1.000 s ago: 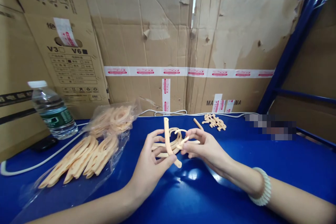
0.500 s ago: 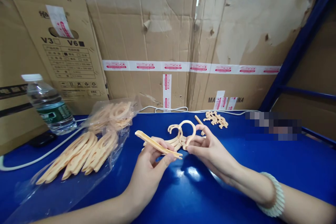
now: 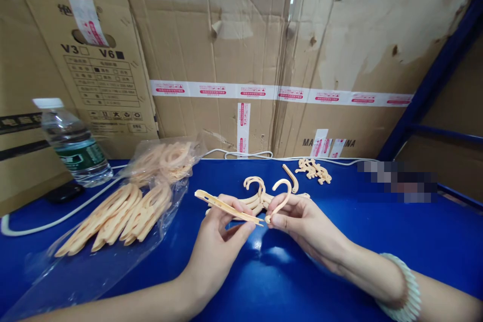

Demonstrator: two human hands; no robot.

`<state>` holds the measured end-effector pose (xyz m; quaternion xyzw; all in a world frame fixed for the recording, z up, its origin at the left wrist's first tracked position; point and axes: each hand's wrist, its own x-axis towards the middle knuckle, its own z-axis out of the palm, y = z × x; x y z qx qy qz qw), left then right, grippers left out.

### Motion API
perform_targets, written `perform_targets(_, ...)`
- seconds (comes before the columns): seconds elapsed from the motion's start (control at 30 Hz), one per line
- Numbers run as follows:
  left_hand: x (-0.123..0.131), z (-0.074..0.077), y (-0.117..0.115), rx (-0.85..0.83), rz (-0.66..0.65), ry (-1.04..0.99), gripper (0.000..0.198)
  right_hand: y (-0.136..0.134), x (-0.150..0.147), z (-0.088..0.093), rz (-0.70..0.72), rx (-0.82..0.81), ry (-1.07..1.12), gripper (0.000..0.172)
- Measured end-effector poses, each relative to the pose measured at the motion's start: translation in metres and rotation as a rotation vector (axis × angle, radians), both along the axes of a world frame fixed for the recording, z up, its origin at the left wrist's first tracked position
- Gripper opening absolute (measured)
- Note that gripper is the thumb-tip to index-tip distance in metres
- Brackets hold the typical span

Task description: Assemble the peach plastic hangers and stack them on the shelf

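Observation:
My left hand [image 3: 222, 234] pinches a long beige hanger arm [image 3: 226, 207], its slotted end pointing right. In my right hand [image 3: 302, 219] is a beige hanger hook [image 3: 284, 193], curved end up, with its small knobbed base close to the arm's slotted tip. Whether the two pieces touch I cannot tell. Behind my hands lie several assembled hangers [image 3: 253, 200], stacked with their hooks to the back and partly hidden by my fingers. A loose hanger arm [image 3: 290, 177] lies behind my right hand, near a small pile of loose hooks [image 3: 313, 171].
On the left, a clear plastic bag [image 3: 166, 221] holds many beige hanger arms [image 3: 116, 214]. A water bottle [image 3: 77, 146], a black object [image 3: 64, 192] and a white cable [image 3: 49, 225] are beside it. Cardboard [image 3: 211, 126] stands along the back of the blue table [image 3: 287, 282].
My right hand has turned the hook so that its knobbed base faces the hanger arm's slotted end. The left hand keeps its hold nearly still. The view has shifted slightly.

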<state>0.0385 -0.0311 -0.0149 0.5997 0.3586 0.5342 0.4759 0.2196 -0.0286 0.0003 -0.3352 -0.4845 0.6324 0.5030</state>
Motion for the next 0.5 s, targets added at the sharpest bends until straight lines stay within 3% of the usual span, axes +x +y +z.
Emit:
perform_targets(0.2, 0.0009, 0.0034, -0.0027, 0.041, -0.011, 0.028, 0.014, -0.0049, -0.0022, 0.0004, 0.084, -0.108, 0.035, 0.022)
perform_targets(0.5, -0.0009, 0.0040, -0.0058, 0.067, -0.047, 0.074, 0.012, -0.0050, -0.0014, 0.0039, 0.079, -0.062, -0.050, 0.024)
